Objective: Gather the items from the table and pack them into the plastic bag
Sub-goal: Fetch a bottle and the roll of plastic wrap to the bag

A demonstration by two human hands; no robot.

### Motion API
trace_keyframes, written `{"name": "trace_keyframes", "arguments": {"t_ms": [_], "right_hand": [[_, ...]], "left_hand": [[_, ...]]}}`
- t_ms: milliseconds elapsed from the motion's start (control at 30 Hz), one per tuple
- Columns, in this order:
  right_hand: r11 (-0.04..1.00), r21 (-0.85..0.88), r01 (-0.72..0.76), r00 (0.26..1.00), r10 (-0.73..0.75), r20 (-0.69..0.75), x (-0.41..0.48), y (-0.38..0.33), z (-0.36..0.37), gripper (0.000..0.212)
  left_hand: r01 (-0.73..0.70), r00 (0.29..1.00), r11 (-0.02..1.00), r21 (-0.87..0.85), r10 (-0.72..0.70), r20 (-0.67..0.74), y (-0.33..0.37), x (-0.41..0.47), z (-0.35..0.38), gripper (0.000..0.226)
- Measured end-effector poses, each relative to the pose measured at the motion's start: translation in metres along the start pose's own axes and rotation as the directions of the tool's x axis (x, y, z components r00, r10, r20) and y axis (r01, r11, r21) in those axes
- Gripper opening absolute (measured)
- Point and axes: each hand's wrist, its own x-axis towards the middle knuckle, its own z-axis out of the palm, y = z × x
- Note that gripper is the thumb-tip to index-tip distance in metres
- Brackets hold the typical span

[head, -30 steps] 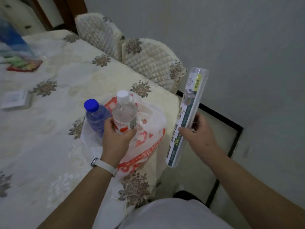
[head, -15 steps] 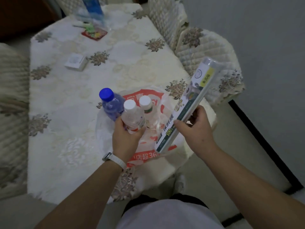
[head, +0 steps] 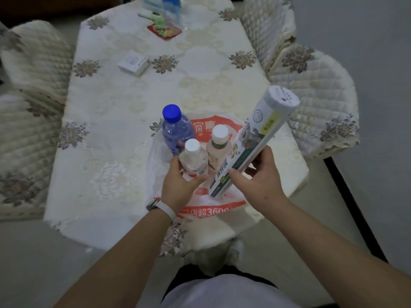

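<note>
Now at the table (head: 111,130): a person is packing a plastic bag (head: 211,211) lying near the front edge.
Left hand (head: 178,181): gripping a white-capped bottle (head: 193,158), upright beside a blue-capped bottle (head: 175,130) and a second white-capped bottle (head: 218,145), all at the bag.
Right hand (head: 260,174): clasping a tilted cling-film roll (head: 255,138) near its lower end.
Just changed: the roll is swinging in from beyond the table edge, over the bag.
Meaning: it is probably going in next; a small white box (head: 133,63) and a red packet (head: 164,32) are waiting farther off.
</note>
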Motion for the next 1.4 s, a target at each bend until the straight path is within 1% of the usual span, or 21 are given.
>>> {"name": "trace_keyframes", "arguments": {"t_ms": [100,233,333,400,433,467,500,533,567,633,700,800,833,900,933,967,1067,1133,1233,1300,1400], "right_hand": [[0.995,-0.091,0.031,0.996,-0.022,0.092,-0.009,-0.003,0.015,0.056],[0.979,-0.18,0.09,0.985,-0.06,0.161,-0.022,-0.005,0.033,0.054],[0.96,-0.244,0.14,0.971,-0.084,0.226,-0.029,0.003,0.043,0.051],[0.92,-0.347,0.182,0.96,-0.091,0.264,-0.031,0.009,0.047,0.053],[0.89,-0.411,0.198,0.956,-0.083,0.28,-0.032,0.012,0.049,0.054],[0.857,-0.466,0.218,0.951,-0.08,0.298,-0.032,0.014,0.05,0.056],[0.827,-0.507,0.245,0.944,-0.085,0.317,-0.033,0.017,0.052,0.059],[0.8,-0.536,0.269,0.938,-0.092,0.335,-0.033,0.02,0.055,0.061],[0.776,-0.56,0.29,0.932,-0.097,0.348,-0.033,0.022,0.058,0.062],[0.724,-0.609,0.323,0.927,-0.114,0.357,-0.032,0.023,0.067,0.065],[0.629,-0.68,0.377,0.918,-0.154,0.366,-0.029,0.022,0.079,0.066],[0.463,-0.773,0.434,0.898,-0.153,0.412,-0.026,0.024,0.091,0.063],[0.42,-0.799,0.43,0.9,-0.126,0.418,-0.025,0.026,0.094,0.063],[0.348,-0.852,0.39,0.916,-0.056,0.396,-0.024,0.032,0.099,0.064],[0.319,-0.874,0.366,0.926,-0.025,0.378,-0.025,0.036,0.1,0.065],[0.295,-0.892,0.341,0.934,0.004,0.358,-0.027,0.039,0.102,0.066],[0.252,-0.932,0.261,0.955,0.074,0.287,-0.03,0.045,0.107,0.063],[0.227,-0.947,0.226,0.959,0.117,0.257,-0.031,0.046,0.112,0.059],[0.195,-0.961,0.198,0.951,0.201,0.236,-0.029,0.046,0.121,0.056],[0.19,-0.966,0.175,0.941,0.257,0.221,-0.026,0.045,0.127,0.051],[0.24,-0.962,0.131,0.929,0.308,0.204,-0.02,0.046,0.131,0.045]], "left_hand": [[-0.045,0.998,0.999,0.009,0.045,0.037,-0.006,-0.006,-0.013,0.064],[-0.082,0.994,0.994,0.066,0.076,0.083,-0.013,-0.005,-0.03,0.047],[-0.155,0.982,0.973,0.169,0.134,0.132,-0.023,0.001,-0.041,0.042],[-0.281,0.959,0.906,0.316,0.255,0.121,-0.028,0.006,-0.053,0.041],[-0.35,0.936,0.843,0.408,0.334,0.112,-0.031,0.009,-0.058,0.041],[-0.388,0.915,0.773,0.502,0.387,0.111,-0.034,0.014,-0.064,0.042],[-0.388,0.909,0.711,0.587,0.402,0.113,-0.037,0.019,-0.069,0.045],[-0.35,0.923,0.67,0.654,0.368,0.116,-0.041,0.025,-0.075,0.051],[-0.29,0.947,0.655,0.698,0.302,0.11,-0.043,0.028,-0.079,0.057],[-0.199,0.977,0.657,0.728,0.196,0.091,-0.05,0.029,-0.087,0.064],[-0.173,0.982,0.684,0.709,0.175,0.071,-0.055,0.028,-0.094,0.051],[-0.153,0.988,0.691,0.707,0.121,0.096,-0.059,0.031,-0.104,0.013],[-0.165,0.986,0.673,0.721,0.101,0.132,-0.061,0.034,-0.108,0.007],[-0.186,0.981,0.632,0.752,0.074,0.181,-0.066,0.041,-0.116,0.014],[-0.181,0.982,0.652,0.737,0.077,0.174,-0.069,0.043,-0.12,0.019],[-0.17,0.985,0.695,0.698,0.09,0.149,-0.07,0.042,-0.123,0.024],[-0.104,0.994,0.852,0.513,0.097,0.042,-0.065,0.033,-0.136,0.03],[-0.106,0.994,0.914,0.391,0.104,0.025,-0.059,0.025,-0.145,0.032],[-0.103,0.995,0.967,0.232,0.099,0.031,-0.051,0.013,-0.154,0.031],[-0.109,0.994,0.983,0.146,0.105,0.036,-0.045,0.008,-0.158,0.031],[-0.142,0.99,0.987,0.081,0.14,0.029,-0.036,0.003,-0.162,0.032]]}}
